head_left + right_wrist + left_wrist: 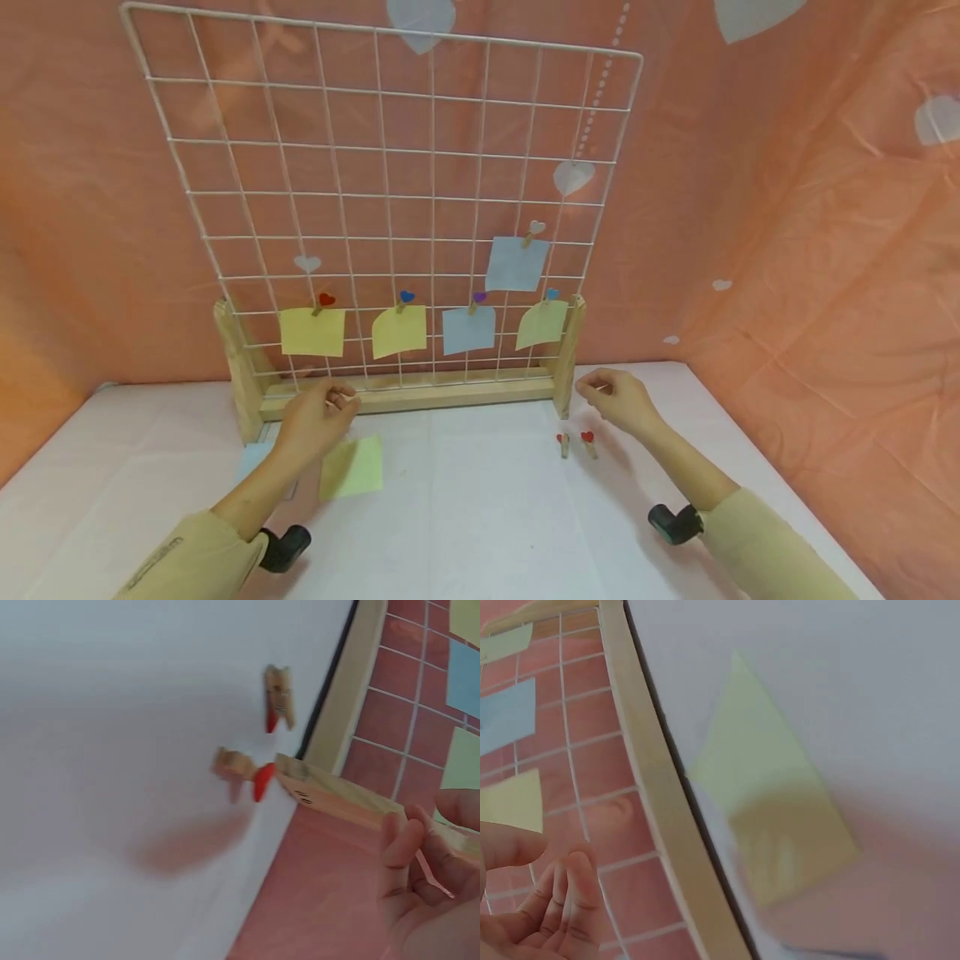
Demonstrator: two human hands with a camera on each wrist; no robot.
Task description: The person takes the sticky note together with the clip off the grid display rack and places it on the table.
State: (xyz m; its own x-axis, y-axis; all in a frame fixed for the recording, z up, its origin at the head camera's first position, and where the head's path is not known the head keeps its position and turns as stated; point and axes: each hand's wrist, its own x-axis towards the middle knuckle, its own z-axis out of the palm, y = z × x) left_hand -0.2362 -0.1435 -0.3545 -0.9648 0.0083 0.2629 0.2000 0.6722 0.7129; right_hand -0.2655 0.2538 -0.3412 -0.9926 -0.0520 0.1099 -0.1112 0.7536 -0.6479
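My left hand [317, 421] hovers in front of the lower left of a white wire grid [432, 153], its fingers loosely bent and holding nothing. Below it on the table lie a yellow-green paper note [362, 467] and a blue note [255, 457], partly hidden by the arm. Off the grid's right foot is my right hand [619, 402], also holding nothing, with thumb and fingers apart in the right wrist view. Two small wooden clothespins with red hearts [279, 696] lie on the table near it. Clipped along the grid's lower part are yellow notes [312, 333], blue notes [468, 332] and a pale green note [542, 325].
A wooden stand [420, 400] holds the grid upright at the back of the white-covered table [465, 508]. Orange cloth [795, 275] with pale hearts hangs behind and along the sides. Each wrist carries a dark camera mount [285, 548].
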